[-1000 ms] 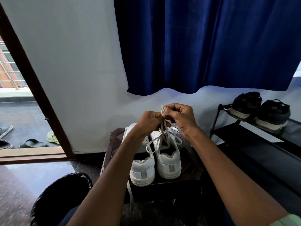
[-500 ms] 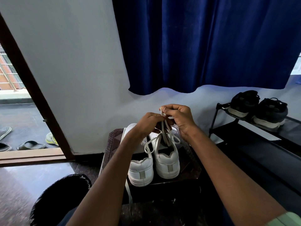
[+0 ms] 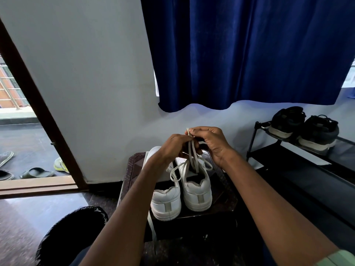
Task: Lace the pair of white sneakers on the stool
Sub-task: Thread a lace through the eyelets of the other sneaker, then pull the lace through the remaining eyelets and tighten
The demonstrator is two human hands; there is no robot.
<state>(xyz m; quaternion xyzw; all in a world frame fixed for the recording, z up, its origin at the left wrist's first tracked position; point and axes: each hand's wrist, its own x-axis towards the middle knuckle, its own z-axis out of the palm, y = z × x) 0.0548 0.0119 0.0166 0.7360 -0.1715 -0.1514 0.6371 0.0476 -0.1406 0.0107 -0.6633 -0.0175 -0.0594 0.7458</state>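
1. Two sneakers stand side by side on the stool [image 3: 226, 196], heels toward the camera: left sneaker [image 3: 166, 202], right sneaker [image 3: 197, 192].
2. Both hands are above the right sneaker: left hand [image 3: 172, 148], right hand [image 3: 211, 143].
3. A bin [image 3: 73, 233] is left of the stool.
4. A shoe rack [image 3: 299, 162] is right of the stool.

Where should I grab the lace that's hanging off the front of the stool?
Grab the dangling lace low down, pinching its flat sides between thumb and finger. Come from the front of the stool, where it hangs free below the left sneaker. Both hands, left hand and right hand, are busy pinching the other sneaker's lace.
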